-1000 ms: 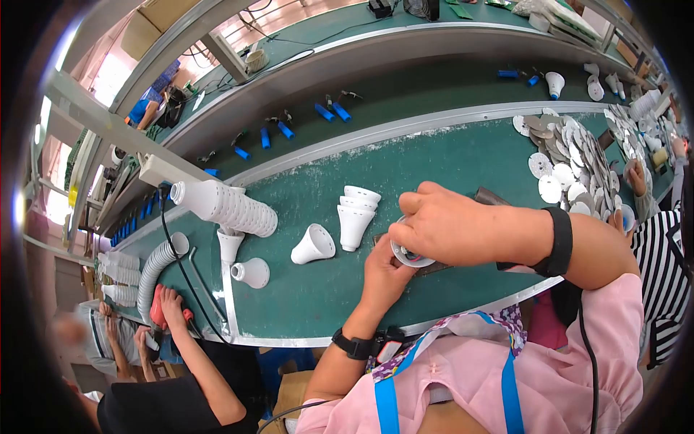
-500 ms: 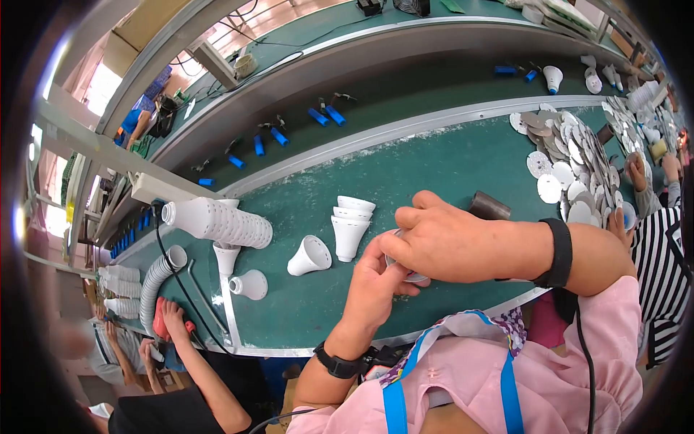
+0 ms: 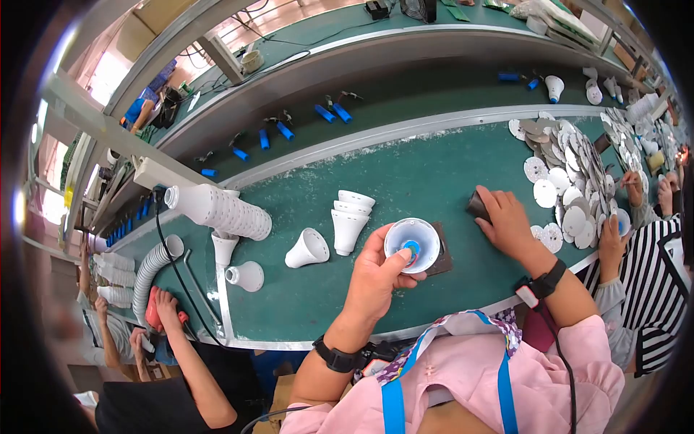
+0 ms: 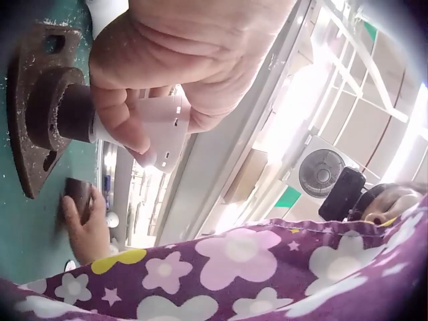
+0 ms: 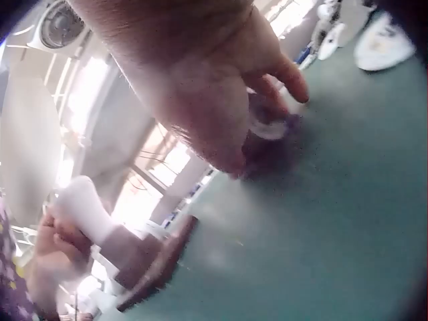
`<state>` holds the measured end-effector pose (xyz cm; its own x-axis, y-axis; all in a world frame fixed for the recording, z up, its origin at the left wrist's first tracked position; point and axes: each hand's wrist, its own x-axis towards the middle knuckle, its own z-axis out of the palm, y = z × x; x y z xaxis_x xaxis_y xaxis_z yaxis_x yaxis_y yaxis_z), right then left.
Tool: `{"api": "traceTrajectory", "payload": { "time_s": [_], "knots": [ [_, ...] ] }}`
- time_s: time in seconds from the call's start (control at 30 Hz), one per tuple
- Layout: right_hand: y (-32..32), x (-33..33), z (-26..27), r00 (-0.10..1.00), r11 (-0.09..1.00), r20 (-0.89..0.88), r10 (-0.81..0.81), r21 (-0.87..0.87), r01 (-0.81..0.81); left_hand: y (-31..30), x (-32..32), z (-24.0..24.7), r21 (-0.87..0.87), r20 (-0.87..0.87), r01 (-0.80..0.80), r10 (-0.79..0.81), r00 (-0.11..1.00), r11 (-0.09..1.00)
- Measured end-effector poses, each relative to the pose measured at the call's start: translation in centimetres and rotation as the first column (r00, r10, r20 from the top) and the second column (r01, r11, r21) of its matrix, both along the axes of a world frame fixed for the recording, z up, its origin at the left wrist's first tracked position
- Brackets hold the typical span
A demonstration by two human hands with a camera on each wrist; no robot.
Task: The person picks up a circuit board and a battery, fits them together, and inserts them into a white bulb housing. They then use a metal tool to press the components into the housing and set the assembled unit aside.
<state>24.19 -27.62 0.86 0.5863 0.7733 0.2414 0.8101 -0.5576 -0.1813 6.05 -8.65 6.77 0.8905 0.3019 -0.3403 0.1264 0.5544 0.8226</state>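
Observation:
The left hand (image 3: pixel 374 278) grips a white cone-shaped lamp housing (image 3: pixel 426 233), its wide mouth facing up and a blue part deep inside. In the left wrist view the housing (image 4: pixel 164 124) stands narrow end down on the post of a dark metal fixture (image 4: pixel 43 107), with the left hand (image 4: pixel 180 60) curled round it. The right hand (image 3: pixel 506 223) holds a dark metal cylinder (image 3: pixel 476 206) on the green table, right of the fixture. The right wrist view shows that hand (image 5: pixel 221 87) blurred, fingers round the cylinder (image 5: pixel 264 150).
White housings (image 3: pixel 350 224) stand nested left of the hands, beside a single one (image 3: pixel 307 248) and a long stack (image 3: pixel 220 211). Discs (image 3: pixel 571 177) lie heaped at the right. Blue parts (image 3: pixel 284 131) line the shelf behind. Other people's arms (image 3: pixel 189 354) reach in at both sides.
The right hand has left the housing and moved right to the dark cylinder, taking hold of it. The left hand still grips the housing, whose open mouth is now uncovered.

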Motion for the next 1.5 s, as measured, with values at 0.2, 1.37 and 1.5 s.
{"api": "traceTrajectory", "payload": {
  "time_s": [0.2,1.37,1.5],
  "knots": [
    [1.5,-1.2,2.4,0.965,0.945,-0.240,0.103,0.328,-0.019,0.0,0.1,0.0,0.016,0.005,-0.017,0.017,1.000,1.000],
    [7.0,-6.3,14.7,0.870,0.819,-0.030,0.492,0.357,-0.450,0.7,-0.5,-1.3,-0.128,0.131,0.049,-0.032,0.991,0.991],
    [6.8,-6.0,13.2,0.855,0.863,-0.118,0.505,0.044,-0.503,0.8,-0.4,-1.3,-0.148,0.155,0.061,-0.037,0.987,0.987]
  ]
}}
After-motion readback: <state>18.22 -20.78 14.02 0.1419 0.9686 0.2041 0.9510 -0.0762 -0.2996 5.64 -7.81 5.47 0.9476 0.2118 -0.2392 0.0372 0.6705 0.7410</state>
